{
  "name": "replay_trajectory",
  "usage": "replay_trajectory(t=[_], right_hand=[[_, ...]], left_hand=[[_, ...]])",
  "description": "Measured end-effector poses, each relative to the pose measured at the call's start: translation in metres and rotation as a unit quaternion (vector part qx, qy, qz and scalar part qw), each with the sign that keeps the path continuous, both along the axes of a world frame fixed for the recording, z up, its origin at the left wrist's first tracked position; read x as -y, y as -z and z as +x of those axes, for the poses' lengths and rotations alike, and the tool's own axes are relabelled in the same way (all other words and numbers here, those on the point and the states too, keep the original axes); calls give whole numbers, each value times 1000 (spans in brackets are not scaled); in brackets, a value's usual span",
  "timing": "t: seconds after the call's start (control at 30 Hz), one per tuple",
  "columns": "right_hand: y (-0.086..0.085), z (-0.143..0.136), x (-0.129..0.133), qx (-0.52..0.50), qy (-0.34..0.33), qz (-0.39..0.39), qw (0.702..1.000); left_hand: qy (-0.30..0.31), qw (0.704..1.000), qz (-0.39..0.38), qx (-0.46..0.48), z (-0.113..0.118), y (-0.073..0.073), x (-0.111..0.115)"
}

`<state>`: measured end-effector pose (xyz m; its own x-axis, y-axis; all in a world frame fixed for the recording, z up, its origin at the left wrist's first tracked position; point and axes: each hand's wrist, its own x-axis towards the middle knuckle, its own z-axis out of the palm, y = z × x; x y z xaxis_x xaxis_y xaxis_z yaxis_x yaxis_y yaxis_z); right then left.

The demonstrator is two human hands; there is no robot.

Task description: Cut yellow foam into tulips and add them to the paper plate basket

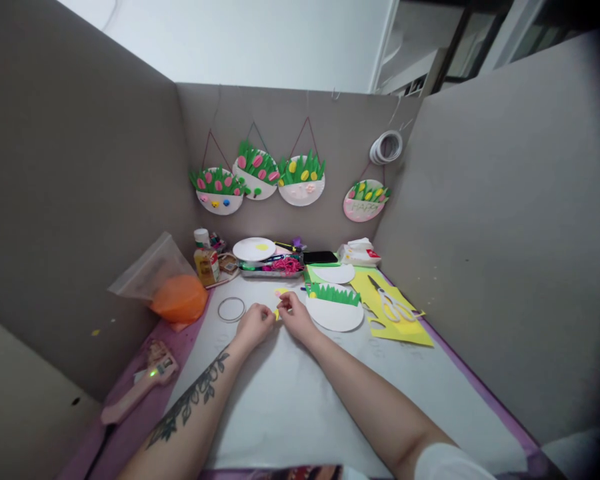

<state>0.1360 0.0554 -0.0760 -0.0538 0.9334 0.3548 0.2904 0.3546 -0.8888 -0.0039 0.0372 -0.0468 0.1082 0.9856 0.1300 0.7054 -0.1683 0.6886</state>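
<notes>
Both hands meet over the white table cover, their fingers pinched round a small yellow paper piece (277, 315). My left hand (257, 323) is closed at its left side. My right hand (295, 317) is closed at its right side, with more small yellow and pink bits just beyond the fingertips. Beside my right hand lies a white paper plate (335, 316) with a green paper grass strip along its top. The fingers partly cover the yellow piece, so its full shape is hidden. A metal ring (231, 309) rests to the left.
White-handled scissors (393, 303) lie on cut yellow paper (405, 328) at right. A supply tray (273, 272), glue bottle (207, 267), wipes pack (360, 253) and phone (320, 257) stand behind. At left are a bag with orange contents (180, 297) and a glue gun (140, 390). Decorated plates (301, 193) hang on the divider.
</notes>
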Motion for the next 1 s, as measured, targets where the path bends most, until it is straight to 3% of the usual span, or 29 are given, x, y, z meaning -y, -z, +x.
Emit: replay_trajectory(t=[0.1, 0.2, 0.3, 0.37, 0.53, 0.7, 0.8, 1.0], right_hand=[[-9, -2, 3, -108, -73, 4, 992], [-17, -1, 7, -188, -170, -12, 967], [-21, 0, 10, -243, -222, -55, 943], [-22, 0, 9, -269, -224, -74, 934], [-20, -2, 4, -294, -117, -69, 946], [-19, -4, 2, -272, -39, -61, 960], [-21, -5, 5, -257, -37, -53, 964], [-21, -6, 6, -223, -46, -38, 973]], left_hand=[[47, 969, -89, 227, -4, -8, 4], [118, 875, -240, 404, -7, -13, 10], [153, 795, -345, 476, -8, -14, 13], [152, 781, -366, 483, -7, -13, 13], [55, 867, -238, 435, -2, -10, 11], [29, 932, -139, 334, 2, -10, 11], [4, 952, -77, 297, 1, -10, 10], [20, 977, 6, 214, -4, -6, 6]])
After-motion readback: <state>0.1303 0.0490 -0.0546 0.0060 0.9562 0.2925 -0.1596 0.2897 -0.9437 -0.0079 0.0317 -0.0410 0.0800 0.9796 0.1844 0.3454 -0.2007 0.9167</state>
